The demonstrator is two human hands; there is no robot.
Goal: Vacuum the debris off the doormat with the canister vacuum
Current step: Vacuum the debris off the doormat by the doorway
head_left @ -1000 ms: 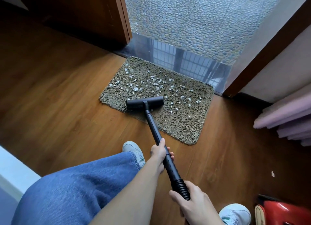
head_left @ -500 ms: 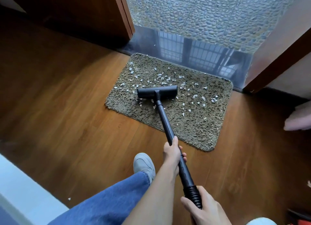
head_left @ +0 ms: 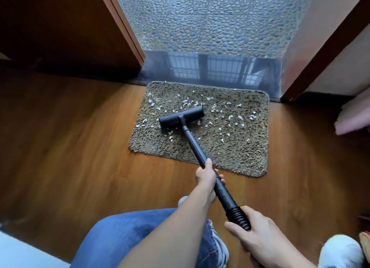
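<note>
**Obs.: vacuum head on mat, both hands on the tube**

Olive-brown shaggy rectangular doormat (head_left: 230, 153) lies on the brown wood-plank floor (head_left: 80, 147), its far edge against a dark glossy threshold strip (head_left: 210, 69). Small white flaky debris (head_left: 230, 117) is scattered over the far half and the right-centre of the mat. The pile along the near edge shows almost no flakes.

The black bar-shaped vacuum floor head (head_left: 181, 117) sits on the mat, left of centre, skewed so that its right end points further towards the threshold. Flakes lie just beyond it, to both sides, and a few touch its near edge. The straight black wand (head_left: 195, 145) runs from the head back across the mat's near edge to the hands.

Left hand (head_left: 207, 177): fingers wrapped round the wand, thumb laid along the tube towards the head. Right hand (head_left: 258, 233): lower down, fingers closed round the black ribbed hose cuff (head_left: 238, 217).

Surroundings: grey pebble-textured floor (head_left: 210, 23) beyond the threshold. A dark brown wooden door (head_left: 60, 27) stands at left and a brown door frame (head_left: 324, 47) at right. Pink folded fabric (head_left: 354, 115) is at the right margin, well apart from the mat. A blue denim trouser leg (head_left: 130, 237) fills the lower foreground, and a white sneaker (head_left: 342, 249) shows at lower right. Nothing lies on the mat between the head and the flakes.
</note>
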